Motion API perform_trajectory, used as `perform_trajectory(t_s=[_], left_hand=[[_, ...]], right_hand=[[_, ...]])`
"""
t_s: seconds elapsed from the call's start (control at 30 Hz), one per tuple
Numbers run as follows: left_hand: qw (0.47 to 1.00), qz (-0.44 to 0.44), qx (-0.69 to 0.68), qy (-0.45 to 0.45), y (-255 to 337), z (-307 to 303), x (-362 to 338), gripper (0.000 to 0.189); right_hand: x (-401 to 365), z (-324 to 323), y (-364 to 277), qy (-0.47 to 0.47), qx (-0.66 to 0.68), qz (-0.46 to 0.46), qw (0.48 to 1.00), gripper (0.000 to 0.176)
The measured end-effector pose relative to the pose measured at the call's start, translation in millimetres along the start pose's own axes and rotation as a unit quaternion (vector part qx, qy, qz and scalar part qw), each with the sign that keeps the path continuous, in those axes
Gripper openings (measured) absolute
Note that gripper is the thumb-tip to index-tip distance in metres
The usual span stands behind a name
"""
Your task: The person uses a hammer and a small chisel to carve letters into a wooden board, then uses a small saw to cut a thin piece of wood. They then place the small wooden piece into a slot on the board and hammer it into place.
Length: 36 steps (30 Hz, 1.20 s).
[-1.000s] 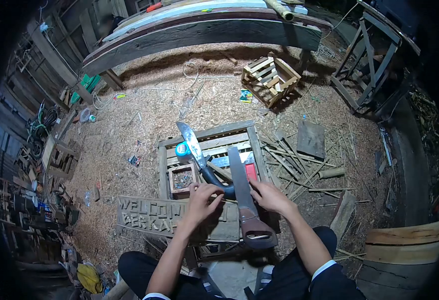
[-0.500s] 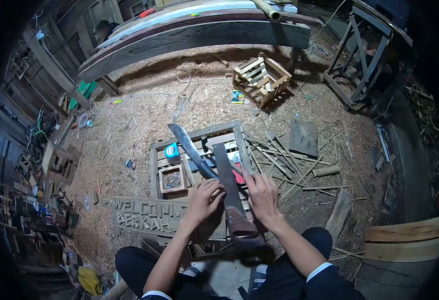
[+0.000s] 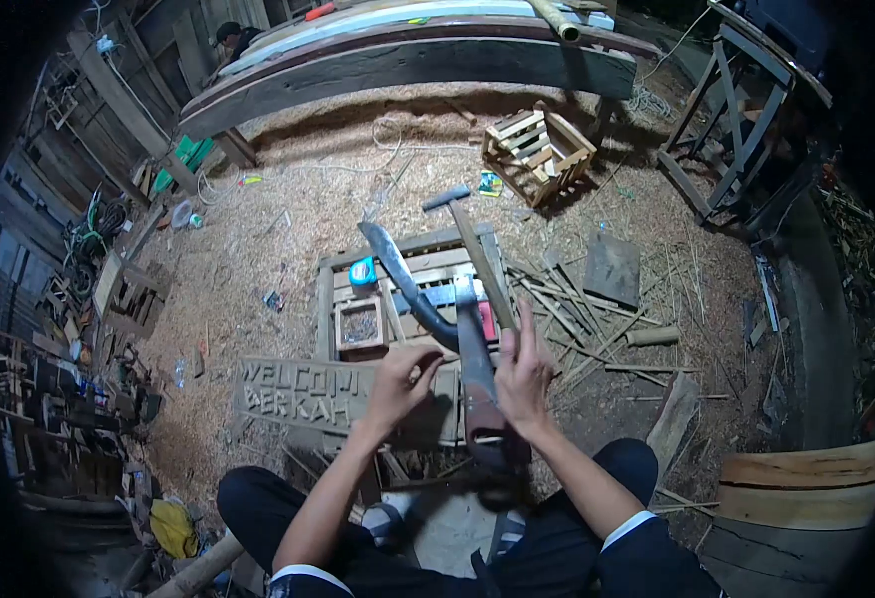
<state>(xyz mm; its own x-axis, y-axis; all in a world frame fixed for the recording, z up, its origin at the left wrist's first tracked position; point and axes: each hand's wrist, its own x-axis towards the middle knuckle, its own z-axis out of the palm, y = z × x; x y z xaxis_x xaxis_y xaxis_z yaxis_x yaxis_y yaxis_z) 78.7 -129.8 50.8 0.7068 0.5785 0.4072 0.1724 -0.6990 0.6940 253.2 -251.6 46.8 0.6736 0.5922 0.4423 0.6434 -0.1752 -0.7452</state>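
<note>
My right hand point(image 3: 525, 384) grips the lower end of a hammer point(image 3: 480, 254), its head raised over the far side of a slatted wooden table point(image 3: 326, 309). My left hand point(image 3: 398, 384) is closed in a pinch above a wooden sign board point(image 3: 298, 395) with raised letters; anything between its fingertips is too small to make out. Between my hands lies a handsaw point(image 3: 477, 371), handle toward me. A machete point(image 3: 394, 261) rests beside it, near a blue tape measure point(image 3: 362, 275) and a small wooden box point(image 3: 385, 327) of what look like nails.
Beyond the table stands a slatted crate point(image 3: 567, 169) on shavings-covered ground, before a long workbench point(image 3: 408, 82). Thin sticks and a flat board point(image 3: 612, 270) lie to the right. A person point(image 3: 235, 40) is behind the bench. Planks point(image 3: 806, 483) lie at the lower right.
The hammer has come up into view in my right hand, its head now beyond the table. My left hand has shifted slightly away from the saw, and the view has tilted a little.
</note>
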Motion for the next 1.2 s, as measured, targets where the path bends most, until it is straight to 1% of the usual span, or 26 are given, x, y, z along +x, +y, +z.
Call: perform_trajectory(t_s=[0.03,0.07,0.1,0.13,0.17,0.23,0.27,0.33,0.37,0.4,0.47,0.5,0.53,0.57,0.6,0.63,0.67,0.77,0.8,0.87,0.93,0.97,1.0,1.07,1.1,1.2], left_hand=[[0.999,-0.027,-0.018,-0.008,4.0,-9.5,-8.6,0.017],[0.998,-0.051,-0.034,-0.016,10.9,-21.0,-15.5,0.018],[0.993,-0.106,-0.047,-0.014,18.9,-31.5,-26.7,0.018],[0.993,-0.115,-0.037,-0.018,23.2,-41.9,-35.5,0.019],[0.992,-0.124,-0.009,-0.037,21.1,-52.2,-45.6,0.017],[0.989,-0.132,0.021,-0.058,18.9,-65.9,-65.7,0.015],[0.989,-0.132,0.023,-0.065,15.4,-71.1,-72.4,0.016],[0.989,-0.128,0.022,-0.065,5.2,-74.7,-87.4,0.017],[0.982,-0.185,-0.013,-0.025,-0.2,-69.4,-97.0,0.017],[0.968,-0.243,-0.052,0.015,0.0,-65.2,-99.3,0.017],[0.961,-0.265,-0.077,0.015,-0.6,-59.2,-107.9,0.018],[0.979,-0.197,-0.057,0.008,-1.5,-57.0,-111.3,0.019],[0.991,-0.129,-0.036,0.002,-2.0,-55.9,-114.0,0.020],[0.992,-0.113,-0.046,0.009,-4.0,-53.7,-116.5,0.016],[0.991,-0.120,-0.053,0.014,-4.1,-56.7,-117.5,0.016],[0.985,-0.155,-0.078,0.016,-2.2,-59.2,-116.6,0.016],[0.977,-0.186,-0.103,0.015,0.4,-61.2,-115.1,0.015],[0.969,-0.220,-0.115,0.003,3.1,-63.7,-110.6,0.015],[0.966,-0.237,-0.104,-0.001,1.3,-64.3,-106.5,0.015],[0.966,-0.233,-0.107,-0.007,-3.3,-58.7,-102.8,0.015],[0.970,-0.224,-0.095,0.001,-12.7,-47.4,-108.4,0.016],[0.976,-0.195,-0.098,0.000,-17.7,-43.3,-112.5,0.017],[0.975,-0.197,-0.099,0.004,-9.9,-46.3,-111.8,0.017],[0.971,-0.192,-0.134,-0.038,8.3,-59.2,-106.7,0.018],[0.969,-0.198,-0.141,-0.047,9.7,-58.3,-105.1,0.018],[0.961,-0.225,-0.160,-0.029,17.5,-55.3,-104.2,0.015]], right_hand=[[-10.7,-6.4,-22.5,-0.075,0.094,0.074,0.990,0.066],[-17.7,-7.5,-37.6,-0.149,0.170,0.130,0.965,0.077],[-28.4,-0.2,-46.0,-0.173,0.197,0.148,0.954,0.074],[-39.9,7.9,-50.1,-0.197,0.223,0.166,0.940,0.070],[-44.8,17.1,-49.9,-0.198,0.224,0.165,0.940,0.070],[-51.2,30.9,-56.0,-0.143,0.252,0.148,0.946,0.052],[-57.0,32.7,-57.8,-0.142,0.253,0.146,0.946,0.052],[-57.0,22.2,-70.0,-0.146,0.249,0.169,0.942,0.032],[-58.5,18.9,-64.3,-0.202,0.213,0.146,0.945,0.043],[-58.0,14.0,-70.0,-0.203,0.206,0.141,0.947,0.043],[-65.0,-0.2,-83.9,-0.185,0.317,0.193,0.910,0.063],[-62.2,-9.1,-84.9,-0.207,0.272,0.170,0.924,0.078],[-64.6,-16.1,-90.7,-0.188,0.224,0.138,0.946,0.067],[-65.2,-19.6,-87.1,-0.226,0.190,0.150,0.943,0.060],[-65.0,-20.7,-83.1,-0.263,0.155,0.161,0.939,0.054],[-71.9,-11.4,-81.4,-0.210,0.128,0.072,0.967,0.042],[-81.2,-9.0,-80.6,-0.196,0.152,0.116,0.962,0.034],[-98.7,-6.5,-91.6,-0.178,0.177,0.150,0.956,0.026],[-107.6,-4.4,-90.4,-0.174,0.125,0.116,0.970,0.024],[-122.2,0.5,-73.7,-0.195,0.122,0.122,0.965,0.021],[-118.5,-1.1,-85.4,-0.209,0.116,0.121,0.963,0.020],[-113.1,-3.9,-89.9,-0.222,0.111,0.114,0.962,0.020],[-105.8,-3.5,-89.3,-0.226,0.110,0.111,0.961,0.020],[-92.7,2.5,-87.1,-0.254,0.062,0.053,0.964,0.020],[-86.2,4.3,-88.7,-0.257,0.094,0.059,0.960,0.021],[-80.6,16.2,-84.5,-0.276,0.085,0.048,0.956,0.021]])
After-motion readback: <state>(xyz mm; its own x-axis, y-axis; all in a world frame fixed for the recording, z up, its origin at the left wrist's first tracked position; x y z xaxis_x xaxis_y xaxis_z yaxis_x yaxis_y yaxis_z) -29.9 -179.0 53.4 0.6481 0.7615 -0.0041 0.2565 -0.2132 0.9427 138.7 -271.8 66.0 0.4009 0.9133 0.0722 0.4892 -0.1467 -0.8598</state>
